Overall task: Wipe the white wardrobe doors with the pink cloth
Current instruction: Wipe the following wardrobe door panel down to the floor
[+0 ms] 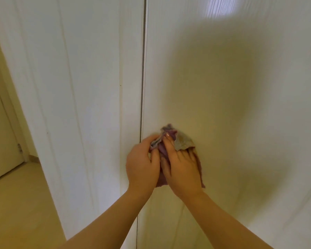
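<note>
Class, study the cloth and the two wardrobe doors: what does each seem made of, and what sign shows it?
Pink cloth: soft fabric, perhaps microfibre; matt, it crumples and folds in the left hand and right hand. Wardrobe doors: probably painted or laminated board; smooth white faces with slight sheen, a pale light patch reflected top right. Blur hides any grain.

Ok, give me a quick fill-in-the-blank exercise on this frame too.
1. The left hand and right hand both grip the pink ____.
2. The wardrobe doors are ____ in colour.
3. The bunched fabric sits mostly in front of the ____ door.
Missing words: cloth; white; right.
</note>
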The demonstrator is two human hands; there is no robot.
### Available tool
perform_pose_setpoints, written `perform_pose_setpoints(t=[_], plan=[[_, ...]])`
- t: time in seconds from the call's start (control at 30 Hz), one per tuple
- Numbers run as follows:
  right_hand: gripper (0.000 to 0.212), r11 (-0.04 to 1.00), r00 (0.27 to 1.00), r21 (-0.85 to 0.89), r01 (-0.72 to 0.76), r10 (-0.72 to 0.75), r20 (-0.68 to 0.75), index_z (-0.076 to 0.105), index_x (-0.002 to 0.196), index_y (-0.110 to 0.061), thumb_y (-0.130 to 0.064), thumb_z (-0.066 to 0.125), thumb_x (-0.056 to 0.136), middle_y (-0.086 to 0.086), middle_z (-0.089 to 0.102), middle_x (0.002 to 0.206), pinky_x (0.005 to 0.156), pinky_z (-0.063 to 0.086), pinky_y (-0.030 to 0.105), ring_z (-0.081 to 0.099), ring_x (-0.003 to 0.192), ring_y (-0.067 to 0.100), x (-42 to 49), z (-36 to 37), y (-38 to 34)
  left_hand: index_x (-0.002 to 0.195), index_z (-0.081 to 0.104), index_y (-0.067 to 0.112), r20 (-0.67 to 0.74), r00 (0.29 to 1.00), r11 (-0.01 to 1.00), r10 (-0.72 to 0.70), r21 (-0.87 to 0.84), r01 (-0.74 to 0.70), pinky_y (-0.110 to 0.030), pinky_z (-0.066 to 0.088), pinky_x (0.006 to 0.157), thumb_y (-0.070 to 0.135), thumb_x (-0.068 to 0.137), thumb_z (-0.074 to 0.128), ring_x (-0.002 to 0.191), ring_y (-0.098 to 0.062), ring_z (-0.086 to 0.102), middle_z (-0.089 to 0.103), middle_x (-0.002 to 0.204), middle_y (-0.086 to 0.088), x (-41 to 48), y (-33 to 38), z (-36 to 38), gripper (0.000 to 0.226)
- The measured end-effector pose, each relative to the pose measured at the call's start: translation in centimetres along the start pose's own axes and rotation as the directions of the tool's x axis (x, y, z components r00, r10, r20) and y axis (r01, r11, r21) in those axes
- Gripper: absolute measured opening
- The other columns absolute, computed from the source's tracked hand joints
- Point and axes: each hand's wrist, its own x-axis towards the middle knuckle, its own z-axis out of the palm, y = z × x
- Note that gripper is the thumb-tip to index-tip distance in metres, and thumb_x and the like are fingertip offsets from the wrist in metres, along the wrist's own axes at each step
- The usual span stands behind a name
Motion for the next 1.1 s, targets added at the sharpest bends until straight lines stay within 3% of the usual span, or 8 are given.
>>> perform_pose_setpoints(t=[0.33, 0.43, 0.5, 0.6, 0.67, 0.77, 0.9, 1.1], plan=[[0.044, 0.901, 0.896, -0.371, 0.224, -0.34, -0.286, 0.062, 0.118, -0.004, -0.014, 0.067, 0.076, 0.014, 0.063, 0.12, 0.088, 0.05, 0.04, 0.064, 0.102, 0.031, 0.5, 3.7, 3.2, 0.11, 0.064, 0.026, -0.216, 0.913, 0.933, 0.345, 0.189, -0.307, -0.023, 0.035, 0.064, 0.016, 0.092, 0.051, 0.094, -0.007, 0.052, 0.061, 0.111, 0.008, 2.3, -4.6, 1.5, 0.024], [0.043, 0.91, 0.895, -0.354, 0.216, -0.329, -0.302, 0.061, 0.12, -0.007, -0.016, 0.062, 0.078, 0.013, 0.064, 0.119, 0.089, 0.049, 0.04, 0.063, 0.102, 0.03, 0.9, 4.2, 3.3, 0.109, 0.063, 0.02, -0.281, 0.813, 0.848, 0.51, 0.003, -0.53, -0.008, 0.035, 0.07, 0.008, 0.09, 0.053, 0.088, 0.0, 0.048, 0.052, 0.116, 0.013, 2.2, -4.9, 2.3, 0.024], [0.037, 0.941, 0.928, -0.279, 0.192, -0.266, -0.259, 0.059, 0.123, -0.014, -0.019, 0.055, 0.087, 0.006, 0.062, 0.122, 0.093, 0.046, 0.037, 0.059, 0.107, 0.026, 1.0, 3.9, 2.9, 0.112, 0.061, 0.008, -0.255, 0.711, 0.741, 0.655, 0.036, -0.67, -0.008, 0.032, 0.08, 0.004, 0.089, 0.048, 0.094, -0.003, 0.043, 0.055, 0.118, -0.004, 1.3, -5.2, 3.4, 0.026], [0.029, 0.973, 0.964, -0.125, 0.194, -0.213, -0.16, 0.056, 0.121, -0.018, -0.02, 0.045, 0.094, 0.002, 0.064, 0.113, 0.092, 0.044, 0.035, 0.058, 0.104, 0.02, 0.8, 2.9, 2.2, 0.121, 0.052, 0.01, -0.155, 0.782, 0.76, 0.604, -0.181, -0.624, -0.006, 0.034, 0.085, 0.0, 0.09, 0.043, 0.095, 0.008, 0.042, 0.05, 0.119, 0.001, 0.0, -5.1, 5.0, 0.034], [0.031, 0.974, 0.972, -0.004, 0.228, -0.228, -0.064, 0.056, 0.122, -0.019, -0.015, 0.045, 0.094, 0.001, 0.062, 0.116, 0.095, 0.043, 0.031, 0.057, 0.106, 0.018, 0.6, 1.5, 1.9, 0.135, 0.044, 0.011, -0.138, 0.805, 0.77, 0.577, -0.235, -0.593, -0.021, 0.032, 0.105, 0.007, 0.089, 0.04, 0.121, -0.004, 0.042, 0.048, 0.132, -0.003, 0.1, -5.0, 6.1, 0.046], [0.042, 0.979, 0.981, 0.066, 0.195, -0.194, -0.012, 0.05, 0.132, -0.021, -0.009, 0.041, 0.094, -0.002, 0.056, 0.13, 0.096, 0.035, 0.02, 0.051, 0.117, 0.015, 0.5, -2.0, 2.4, 0.149, 0.024, 0.011, -0.092, 0.812, 0.817, 0.576, 0.044, -0.575, -0.024, 0.003, 0.113, 0.042, 0.088, 0.022, 0.144, -0.021, 0.017, 0.028, 0.154, -0.007, 1.1, -5.2, 7.6, 0.069], [0.046, 0.953, 0.919, -0.292, 0.085, -0.188, -0.346, 0.059, 0.122, -0.014, -0.019, 0.03, 0.087, 0.005, 0.06, 0.126, 0.089, 0.041, 0.033, 0.055, 0.114, 0.028, -0.1, -5.1, 3.6, 0.148, 0.022, 0.014, -0.101, 0.74, 0.682, 0.665, 0.486, -0.546, -0.048, 0.009, 0.113, 0.056, 0.097, 0.008, 0.14, -0.028, 0.026, 0.033, 0.151, -0.011, 1.8, -6.9, 8.9, 0.067], [0.057, 0.881, 0.999, -0.47, 0.049, -0.049, 0.013, 0.011, 0.149, -0.027, -0.038, 0.033, 0.098, -0.004, 0.003, 0.158, 0.115, 0.006, 0.032, -0.002, 0.145, 0.02, -0.3, -4.1, 5.9, 0.143, 0.029, 0.029, -0.092, 0.623, 0.554, 0.777, 0.57, -0.607, -0.056, 0.009, 0.108, 0.062, 0.095, 0.009, 0.137, -0.036, 0.021, 0.035, 0.148, -0.018, 2.5, -7.7, 9.0, 0.061]])
